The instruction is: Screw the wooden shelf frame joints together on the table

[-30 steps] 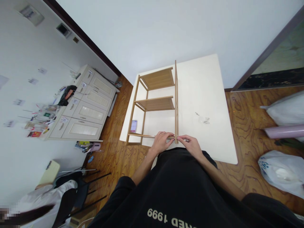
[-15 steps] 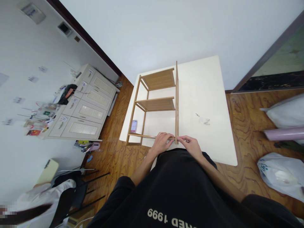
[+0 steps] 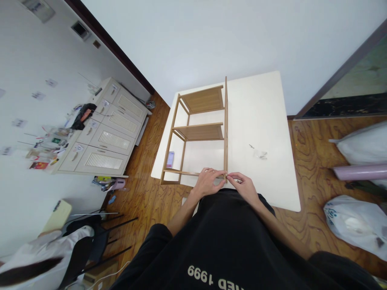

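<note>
A wooden shelf rack (image 3: 199,132) lies on the white table, its side frame standing on the right of the shelves. My left hand (image 3: 209,181) is wrapped round the near rail where it meets the right side frame, thumb and fingers at the joint. Against the outer face of that same corner, my right hand (image 3: 244,186) has thumb and forefinger pinched together. Small dark bits show under its curled fingers, too small to name. Several small metal pieces that look like screws lie to the right, some by a clear plastic bag (image 3: 259,154).
The white table (image 3: 256,108) stands against the wall. A phone-like object (image 3: 170,159) lies on it, seen through the rack. At left are a white cabinet (image 3: 102,137) and a person in white (image 3: 45,257) by a black chair. Plastic bags (image 3: 356,225) and a pink roll (image 3: 359,172) lie right.
My left fingers have shifted slightly toward the corner, up to the right side frame. My right hand stays pinched at the joint, slightly rolled. The view has swung a little.
</note>
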`<state>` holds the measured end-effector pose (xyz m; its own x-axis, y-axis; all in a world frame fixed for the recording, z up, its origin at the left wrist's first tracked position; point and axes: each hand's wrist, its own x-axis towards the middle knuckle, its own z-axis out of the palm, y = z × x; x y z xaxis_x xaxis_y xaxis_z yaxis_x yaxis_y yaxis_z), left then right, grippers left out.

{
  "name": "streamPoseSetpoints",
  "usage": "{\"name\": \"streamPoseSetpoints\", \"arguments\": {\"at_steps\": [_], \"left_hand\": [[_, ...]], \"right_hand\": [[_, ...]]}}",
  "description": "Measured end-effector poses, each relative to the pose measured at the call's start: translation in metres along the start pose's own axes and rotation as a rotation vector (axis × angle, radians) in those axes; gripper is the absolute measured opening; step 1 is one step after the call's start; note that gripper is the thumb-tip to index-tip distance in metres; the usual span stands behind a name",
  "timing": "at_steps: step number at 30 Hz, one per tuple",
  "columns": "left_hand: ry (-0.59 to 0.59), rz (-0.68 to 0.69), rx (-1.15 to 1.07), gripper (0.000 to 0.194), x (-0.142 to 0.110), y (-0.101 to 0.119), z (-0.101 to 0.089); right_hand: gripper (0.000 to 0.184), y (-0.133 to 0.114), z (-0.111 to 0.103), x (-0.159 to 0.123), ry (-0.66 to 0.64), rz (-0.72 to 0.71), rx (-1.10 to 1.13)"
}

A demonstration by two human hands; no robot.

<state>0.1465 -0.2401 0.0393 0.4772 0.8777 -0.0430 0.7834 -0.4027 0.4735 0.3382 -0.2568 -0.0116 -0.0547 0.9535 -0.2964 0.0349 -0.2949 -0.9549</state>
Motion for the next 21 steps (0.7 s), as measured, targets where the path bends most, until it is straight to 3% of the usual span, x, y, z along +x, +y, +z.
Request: {"name": "streamPoseSetpoints", "arguments": {"at_steps": [21], "left_hand": [[0.005, -0.054, -0.062, 0.032, 0.0006, -0.0036, 0.003]], "right_hand": [[0.046, 0.0045, -0.0091, 0.0095, -0.087, -0.046, -0.146]]}}
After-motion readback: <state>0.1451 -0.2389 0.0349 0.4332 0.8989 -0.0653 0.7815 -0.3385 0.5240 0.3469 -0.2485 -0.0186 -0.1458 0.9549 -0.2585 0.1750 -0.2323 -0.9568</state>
